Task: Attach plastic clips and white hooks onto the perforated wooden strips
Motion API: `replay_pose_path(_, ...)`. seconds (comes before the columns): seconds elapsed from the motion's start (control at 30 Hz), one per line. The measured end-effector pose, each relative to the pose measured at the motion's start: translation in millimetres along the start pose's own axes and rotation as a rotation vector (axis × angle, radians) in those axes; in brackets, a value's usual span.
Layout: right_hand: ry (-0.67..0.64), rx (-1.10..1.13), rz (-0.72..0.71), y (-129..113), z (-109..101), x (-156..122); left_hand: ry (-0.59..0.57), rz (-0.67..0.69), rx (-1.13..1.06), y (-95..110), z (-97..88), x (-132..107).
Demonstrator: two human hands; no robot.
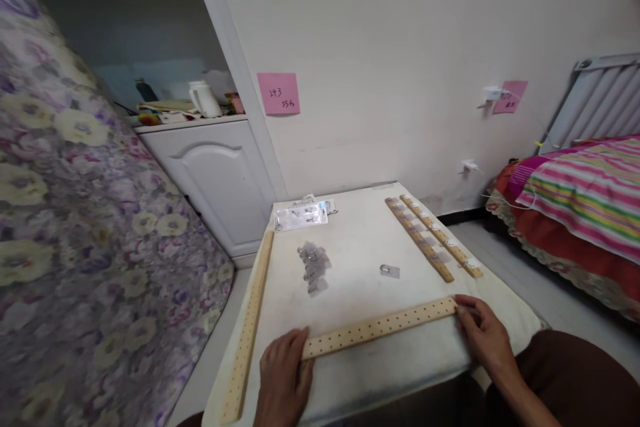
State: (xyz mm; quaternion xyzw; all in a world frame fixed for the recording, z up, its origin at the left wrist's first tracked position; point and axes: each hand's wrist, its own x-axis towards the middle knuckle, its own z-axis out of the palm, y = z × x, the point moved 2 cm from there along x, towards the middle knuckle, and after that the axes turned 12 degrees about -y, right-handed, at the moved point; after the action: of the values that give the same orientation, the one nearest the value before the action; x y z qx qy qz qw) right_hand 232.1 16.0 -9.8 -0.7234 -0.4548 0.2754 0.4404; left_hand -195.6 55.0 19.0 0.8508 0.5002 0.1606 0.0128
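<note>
A pale wooden strip (380, 327) with rows of small holes lies slantwise near the front of the table. My left hand (285, 373) grips its left end, thumb below and fingers over the top. At the other end, my right hand (483, 330) pinches the strip between thumb and fingers. Just beyond the strip is a single metal hook on a clear backing (390, 271). Farther left sits a pile of similar hooks (314, 267) on clear backings, overlapping each other.
A second holed strip (247, 333) runs along the table's left edge. Two strips (420, 238) (443, 237) carrying clear-backed pieces lie at the right. Clear packaging (301, 215) rests at the back left of the white-covered table (350, 233). A bed (580, 180) stands at right.
</note>
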Motion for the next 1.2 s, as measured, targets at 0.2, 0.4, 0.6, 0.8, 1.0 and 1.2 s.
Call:
replay_pose_path(0.2,-0.143,-0.136,-0.225,-48.5,16.5,17.9,-0.005,-0.051,-0.098,-1.4,0.3,0.0)
replay_pose_path(0.4,-0.298,-0.383,-0.251,-74.7,71.7,71.7,-0.005,-0.094,-0.193,-1.8,-1.4,-1.7)
replay_pose_path(0.6,-0.255,-0.508,-0.097,-68.0,91.8,90.3,0.043,-0.135,-0.279,-4.1,-0.7,-5.8)
replay_pose_path(0.8,-0.209,-0.378,-0.11,-67.1,86.4,85.6,0.085,-0.198,-0.391,-4.4,-4.0,-5.8)
replay_pose_path(1.0,-0.267,-0.099,-0.13,-64.5,80.3,86.1,0.132,-0.29,-0.534,-2.0,-9.6,-6.6)
replay_pose_path(1.2,-0.543,0.202,-0.195,-96.8,100.1,70.4,0.203,-0.401,-0.601,1.1,-8.0,-14.1)
